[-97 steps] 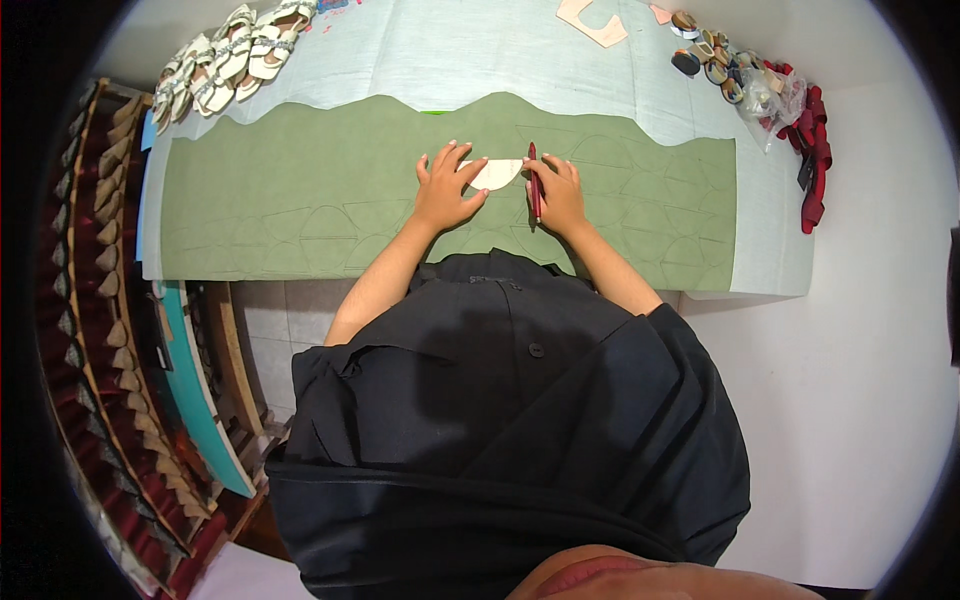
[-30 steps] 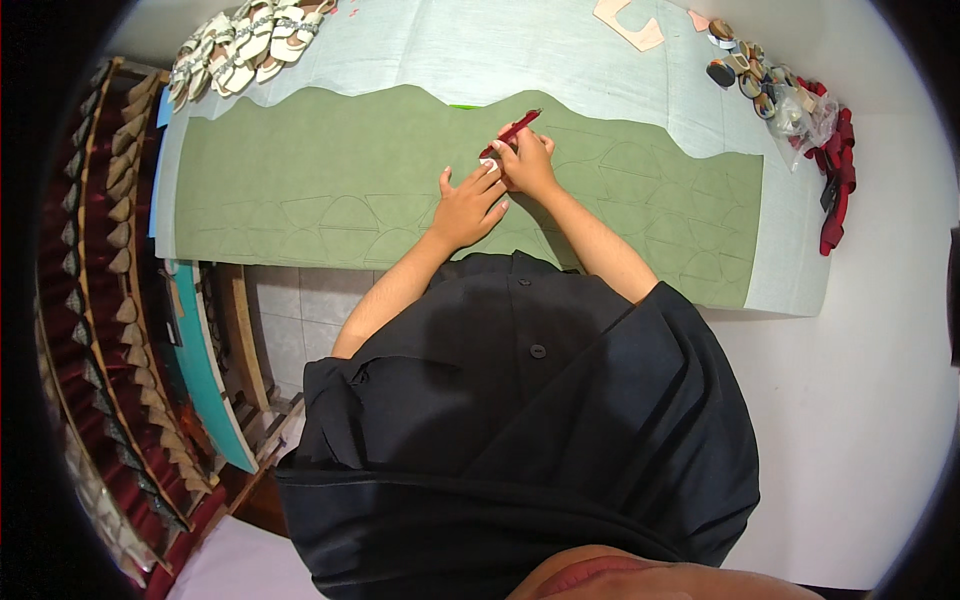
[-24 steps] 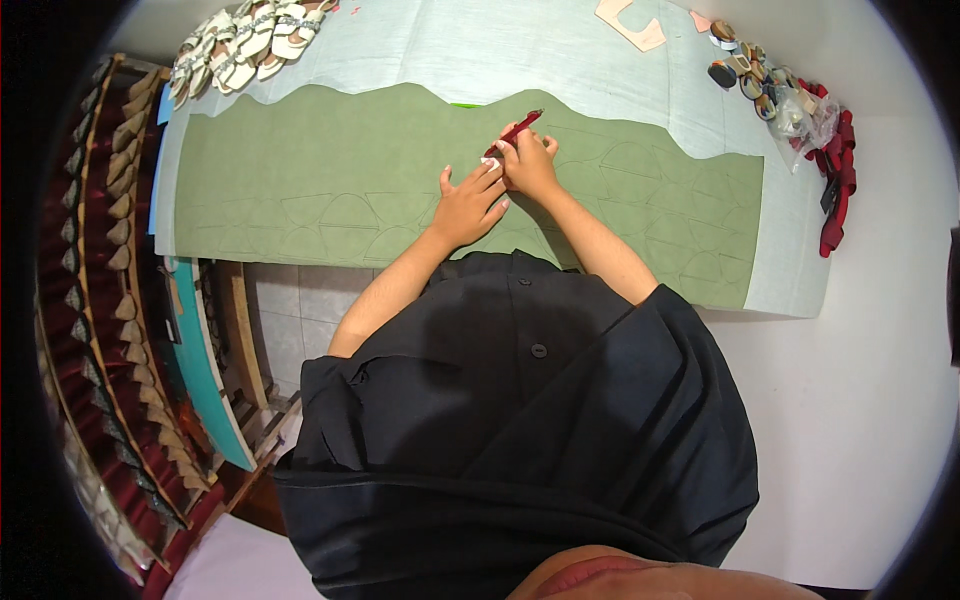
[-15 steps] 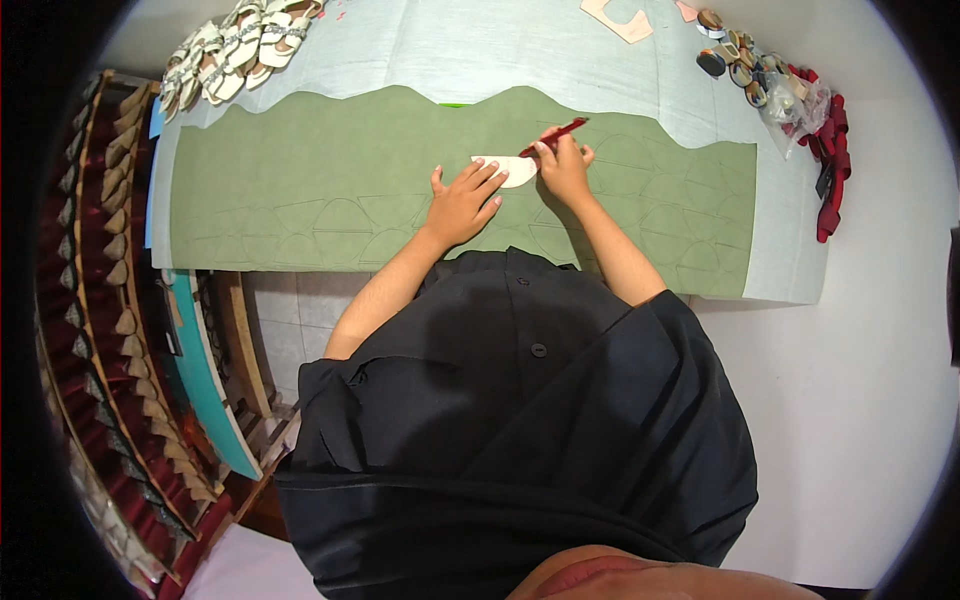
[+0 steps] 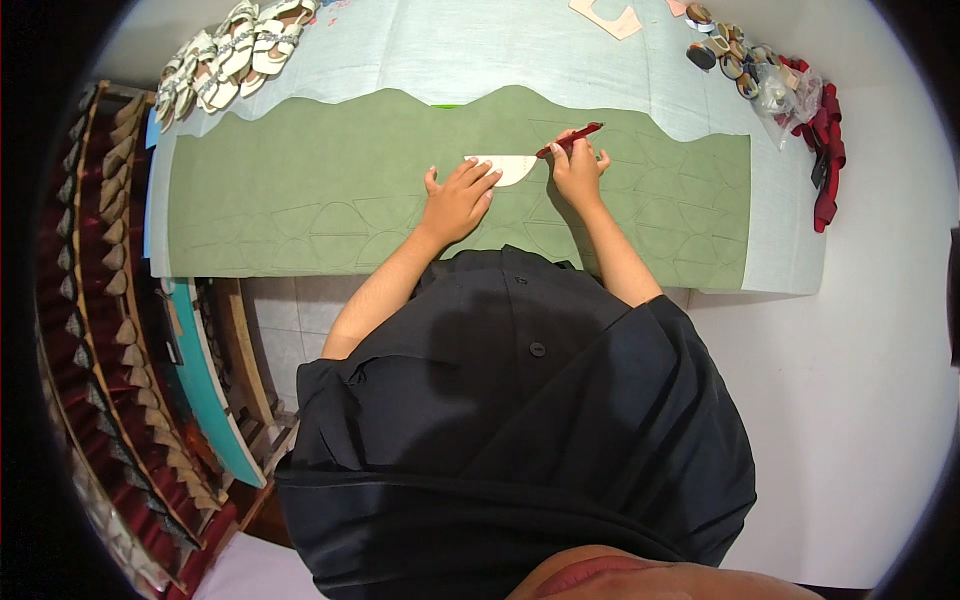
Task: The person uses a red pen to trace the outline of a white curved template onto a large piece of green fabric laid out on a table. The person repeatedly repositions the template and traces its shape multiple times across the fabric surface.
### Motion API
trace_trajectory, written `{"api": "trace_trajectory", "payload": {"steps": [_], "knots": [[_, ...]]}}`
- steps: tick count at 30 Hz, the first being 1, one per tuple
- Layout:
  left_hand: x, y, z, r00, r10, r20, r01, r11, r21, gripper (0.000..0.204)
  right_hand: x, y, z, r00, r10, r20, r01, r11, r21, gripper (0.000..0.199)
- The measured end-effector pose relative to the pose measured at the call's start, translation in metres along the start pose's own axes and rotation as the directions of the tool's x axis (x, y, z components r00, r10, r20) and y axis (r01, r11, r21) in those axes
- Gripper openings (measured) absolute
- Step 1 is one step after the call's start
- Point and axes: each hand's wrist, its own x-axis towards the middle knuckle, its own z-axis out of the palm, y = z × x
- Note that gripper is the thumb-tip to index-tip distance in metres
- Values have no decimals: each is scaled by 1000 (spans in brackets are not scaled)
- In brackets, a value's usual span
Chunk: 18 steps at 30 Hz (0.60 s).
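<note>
Workroom with a pale blue table (image 5: 420,50) on a white floor (image 5: 850,400)

At nine o'clock stand wooden racks (image 5: 100,330); at eleven o'clock lie white sandals (image 5: 225,55); at one o'clock, red straps (image 5: 825,150).

The one camera sits on my head, looking steeply down over my black shirt (image 5: 520,420) to the table (image 5: 480,50) ahead; its fisheye view bends edges, and nothing sits close.

one green sheet (image 5: 300,190), one template (image 5: 510,168), one pen (image 5: 568,141)
</note>
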Motion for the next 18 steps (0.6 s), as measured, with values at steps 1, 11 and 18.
{"api": "trace_trajectory", "payload": {"steps": [1,11,18], "knots": [[2,-1,-1,1000,16,-4,-16,1000,-7,35,1,1,0,1000,-15,0,15,999,-33,20],[47,-7,-28,983,101,152,-110,993,51,17,-9,2,-8,997,-1,-80,0,1000,-8,22],[93,-22,-29,979,-21,203,19,1000,8,58,-32,-25,-24,978,-123,-169,154,971,184,16]]}}
